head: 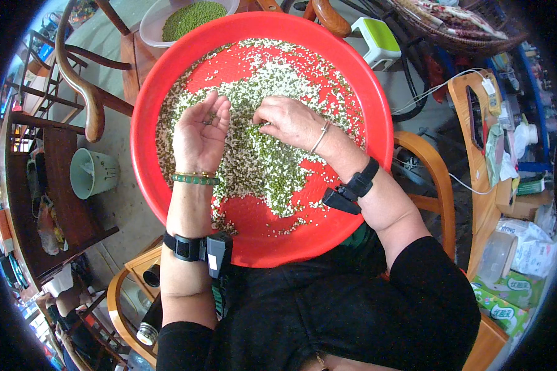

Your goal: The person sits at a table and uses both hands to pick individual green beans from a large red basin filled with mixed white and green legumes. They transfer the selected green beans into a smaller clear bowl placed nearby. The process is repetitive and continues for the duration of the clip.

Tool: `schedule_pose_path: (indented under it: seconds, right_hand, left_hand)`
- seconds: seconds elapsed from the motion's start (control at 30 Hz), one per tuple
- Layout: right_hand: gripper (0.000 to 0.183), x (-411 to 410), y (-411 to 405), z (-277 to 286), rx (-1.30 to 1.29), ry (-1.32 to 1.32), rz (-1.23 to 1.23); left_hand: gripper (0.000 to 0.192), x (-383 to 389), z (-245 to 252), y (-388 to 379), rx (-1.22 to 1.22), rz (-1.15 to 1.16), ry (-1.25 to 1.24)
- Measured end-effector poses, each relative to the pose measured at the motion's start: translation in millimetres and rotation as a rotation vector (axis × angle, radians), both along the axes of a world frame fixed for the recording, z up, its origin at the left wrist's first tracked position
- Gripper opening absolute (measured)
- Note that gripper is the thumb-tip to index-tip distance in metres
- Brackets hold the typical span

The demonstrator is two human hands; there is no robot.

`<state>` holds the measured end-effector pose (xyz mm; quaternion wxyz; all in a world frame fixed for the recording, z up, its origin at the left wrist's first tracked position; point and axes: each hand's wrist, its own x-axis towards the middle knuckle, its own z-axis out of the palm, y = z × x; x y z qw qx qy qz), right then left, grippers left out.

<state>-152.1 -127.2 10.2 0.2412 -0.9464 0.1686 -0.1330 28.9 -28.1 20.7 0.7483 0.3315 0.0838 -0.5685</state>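
A large round red plastic basin (262, 256) is before me, its floor strewn with a mix of green beans (278, 181), small white grains (285, 81) and brownish pieces (241, 174). My left hand (202, 134) is held palm up over the left part of the mix, fingers curled and apart, and the palm looks bare. To its right, my right hand (285, 118) is palm down at the heap, thumb and fingers bent close together. What lies between those fingertips is hidden. Bare red floor shows at the basin's near side.
Behind the basin stands a clear plastic bowl (151, 23) of green beans (192, 18). A green-topped stool (380, 39) is at the back right. Wooden chair arms (434, 162) curve close by on the right and left. A pale green bin (93, 174) stands at left.
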Motion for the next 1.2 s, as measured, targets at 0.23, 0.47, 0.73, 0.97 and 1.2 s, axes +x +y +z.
schedule_pose_path:
  seconds: [0.23,0.47,0.73,0.97,1.2]
  right_hand:
    - [0.01,1.1,2.0,2.2,-0.004,-0.003,0.009]
    - [0.01,0.6,3.6,4.1,0.022,0.028,-0.004]
    - [0.006,-1.3,-2.2,5.1,0.031,-0.023,-0.019]
    - [0.011,1.3,0.3,30.3,0.059,-0.283,-0.155]
    - [0.023,15.1,13.8,28.2,0.113,-0.445,-0.105]
  left_hand:
    - [0.034,2.2,-4.5,0.5,-0.009,-0.037,-0.024]
    - [0.035,-2.5,-2.0,-0.4,-0.002,-0.039,-0.036]
    - [0.035,-6.5,-4.5,-0.6,-0.008,-0.084,-0.049]
    - [0.033,-14.2,-7.9,-1.2,-0.032,-0.247,-0.058]
    - [0.028,-19.8,-11.9,-0.4,-0.079,-0.312,0.001]
